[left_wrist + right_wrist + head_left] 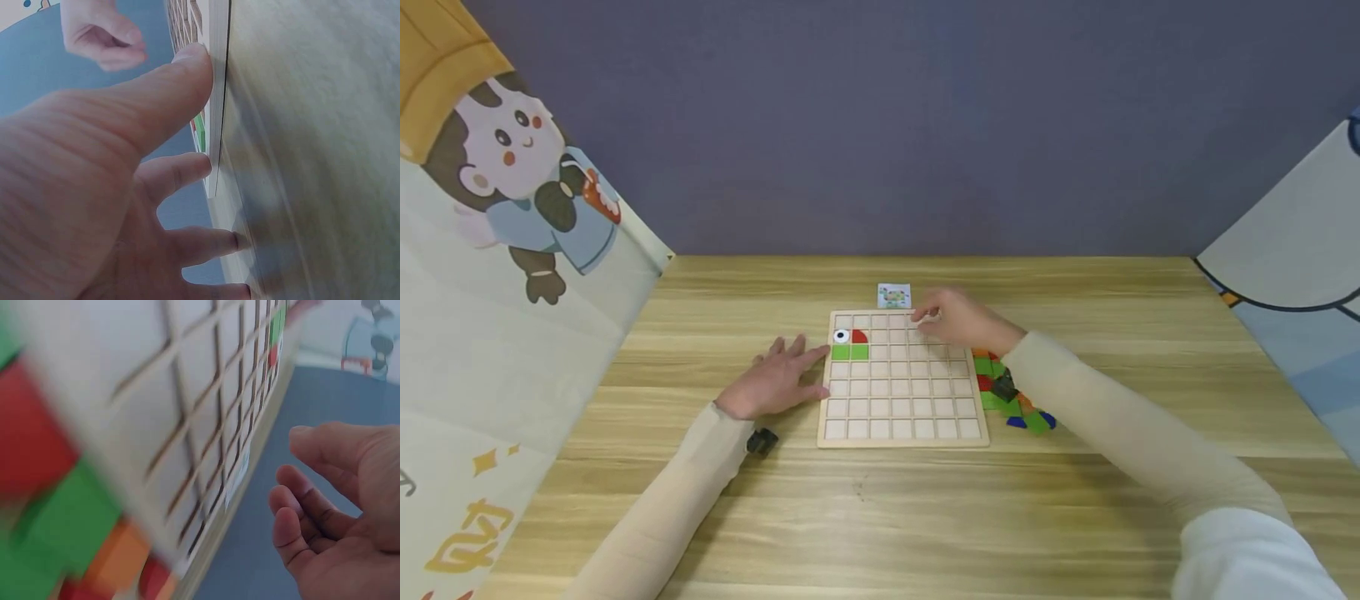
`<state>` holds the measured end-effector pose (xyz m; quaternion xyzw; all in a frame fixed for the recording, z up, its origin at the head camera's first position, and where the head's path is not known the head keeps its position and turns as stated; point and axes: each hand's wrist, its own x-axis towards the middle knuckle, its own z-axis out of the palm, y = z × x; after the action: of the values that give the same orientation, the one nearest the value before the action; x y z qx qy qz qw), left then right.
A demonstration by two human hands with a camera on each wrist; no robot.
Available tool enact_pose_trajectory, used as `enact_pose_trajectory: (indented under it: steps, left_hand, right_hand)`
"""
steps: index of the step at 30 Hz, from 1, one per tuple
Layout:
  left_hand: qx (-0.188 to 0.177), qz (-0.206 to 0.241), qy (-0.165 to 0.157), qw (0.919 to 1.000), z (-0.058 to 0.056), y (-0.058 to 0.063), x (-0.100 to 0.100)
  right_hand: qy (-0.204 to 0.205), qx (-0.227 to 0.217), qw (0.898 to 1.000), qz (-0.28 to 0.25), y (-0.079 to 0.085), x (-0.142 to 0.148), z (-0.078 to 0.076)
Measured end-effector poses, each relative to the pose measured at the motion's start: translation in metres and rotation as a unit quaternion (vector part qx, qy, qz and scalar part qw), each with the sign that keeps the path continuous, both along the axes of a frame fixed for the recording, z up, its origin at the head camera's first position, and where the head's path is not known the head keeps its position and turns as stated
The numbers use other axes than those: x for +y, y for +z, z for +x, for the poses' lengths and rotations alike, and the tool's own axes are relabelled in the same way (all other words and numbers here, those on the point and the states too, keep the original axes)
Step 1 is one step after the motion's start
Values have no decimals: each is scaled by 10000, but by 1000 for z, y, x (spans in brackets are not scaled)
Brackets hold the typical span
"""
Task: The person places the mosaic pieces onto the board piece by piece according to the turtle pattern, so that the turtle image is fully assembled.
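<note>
A wooden grid board (901, 442) lies flat on the table. In its upper left cells sit a white eye piece (841, 336), a red rounded piece (859, 337) and two green squares (850, 352). My left hand (775, 379) has its fingers spread, with thumb and forefinger touching the board's left edge; the left wrist view shows its thumb (169, 94) against that rim. Above the board's upper right part is my right hand (958, 321). The right wrist view shows its fingers loosely bent, the thumb (319, 440) apart from them and no piece between.
Loose coloured pieces, green (988, 367), red, orange and blue, lie in a pile right of the board, partly under the right forearm. A small picture card (894, 296) lies behind the board. A dark blue panel (925, 125) rises at the table's far edge.
</note>
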<state>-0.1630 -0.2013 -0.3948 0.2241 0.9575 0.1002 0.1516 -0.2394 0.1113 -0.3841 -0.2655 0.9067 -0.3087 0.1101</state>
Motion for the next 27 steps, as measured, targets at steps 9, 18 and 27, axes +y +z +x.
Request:
enact_pose_trajectory:
  steps: [9,18,27]
  left_hand:
    - [-18,4,21,10000,0,1,1]
    - [-46,76,60,9999,-1,2,2]
    - [-102,103,89,9999,-2,3,5]
  right_hand:
    - [-369,-150,9991,145,-4,68,5]
    - [742,506,9956,257,-25,108,29]
    - [603,987,9921,485,-30,110,37]
